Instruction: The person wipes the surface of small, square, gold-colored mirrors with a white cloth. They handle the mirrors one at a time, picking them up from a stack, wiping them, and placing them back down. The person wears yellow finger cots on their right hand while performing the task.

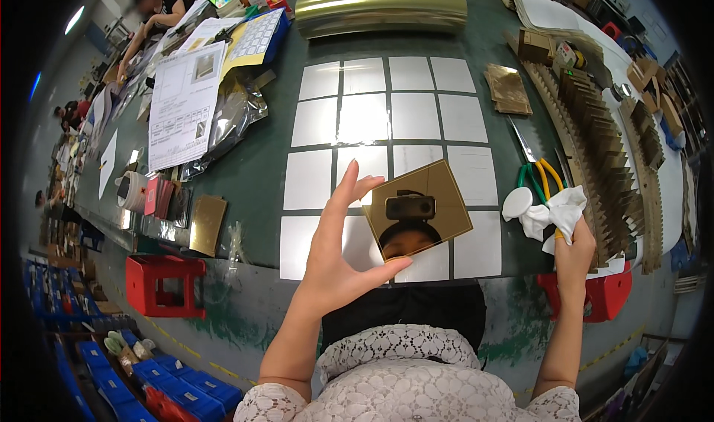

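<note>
My left hand [335,251] holds a square gold-tinted mirror tile [446,191] by its edges, thumb at the near side and fingers at the far side. The tile is tilted above the table, and a head-worn camera is reflected in it. My right hand [575,255] is closed on a crumpled white cloth [567,210] at the right of the table. Beside the cloth lie a round white pad [518,203] and scissors [526,143] with green and yellow handles near them. Under the left hand, rows of pale square sheets [416,117] cover the green table.
A gold roll [381,11] lies across the far side. Slotted racks [595,132] with upright brown tiles stand at the right, near a small tile stack [508,89]. Papers [184,102] and a gold tile [207,225] are at the left. Red stools [163,284] stand below. Another person [160,9] works far left.
</note>
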`<action>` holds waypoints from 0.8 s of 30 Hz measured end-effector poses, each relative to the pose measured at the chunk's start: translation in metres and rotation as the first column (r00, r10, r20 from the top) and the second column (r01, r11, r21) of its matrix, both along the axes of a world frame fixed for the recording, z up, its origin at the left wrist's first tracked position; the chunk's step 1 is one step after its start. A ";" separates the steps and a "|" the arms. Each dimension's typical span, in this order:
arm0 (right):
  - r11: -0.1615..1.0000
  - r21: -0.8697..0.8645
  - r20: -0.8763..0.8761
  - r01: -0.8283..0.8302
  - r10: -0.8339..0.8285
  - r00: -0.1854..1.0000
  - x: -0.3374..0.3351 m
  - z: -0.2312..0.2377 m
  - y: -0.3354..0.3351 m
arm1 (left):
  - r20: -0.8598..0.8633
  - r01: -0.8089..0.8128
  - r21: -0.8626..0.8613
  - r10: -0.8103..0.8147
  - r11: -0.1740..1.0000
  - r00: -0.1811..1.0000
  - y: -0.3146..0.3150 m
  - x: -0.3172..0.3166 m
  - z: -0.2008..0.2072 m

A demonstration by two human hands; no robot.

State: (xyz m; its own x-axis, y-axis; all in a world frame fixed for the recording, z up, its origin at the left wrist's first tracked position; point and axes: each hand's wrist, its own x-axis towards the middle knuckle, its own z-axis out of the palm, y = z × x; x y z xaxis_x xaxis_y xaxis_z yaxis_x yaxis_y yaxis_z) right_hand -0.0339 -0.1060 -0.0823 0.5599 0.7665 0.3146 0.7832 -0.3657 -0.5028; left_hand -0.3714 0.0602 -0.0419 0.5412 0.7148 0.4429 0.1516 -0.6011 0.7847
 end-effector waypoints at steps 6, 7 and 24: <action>0.961 -0.260 0.082 0.096 -0.077 0.994 -0.023 0.040 -0.005 | -0.009 -0.025 0.015 0.025 1.000 1.000 0.000 -0.003 -0.002; 0.972 -0.217 0.087 0.090 -0.072 0.994 -0.031 0.049 -0.008 | -0.004 -0.030 0.015 0.030 0.999 1.000 0.000 -0.003 -0.002; 0.894 0.425 -0.896 -0.140 0.437 0.075 -0.093 0.050 0.028 | 0.025 -0.001 -0.017 0.001 1.000 1.000 -0.001 0.005 -0.004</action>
State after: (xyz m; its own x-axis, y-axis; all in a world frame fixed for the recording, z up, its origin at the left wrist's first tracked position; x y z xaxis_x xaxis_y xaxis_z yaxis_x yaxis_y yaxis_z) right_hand -0.1271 -0.0781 -0.0323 0.2453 0.9599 -0.1358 -0.3863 -0.0317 -0.9218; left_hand -0.3659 0.0592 -0.0461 0.5296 0.7228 0.4440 0.1325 -0.5875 0.7983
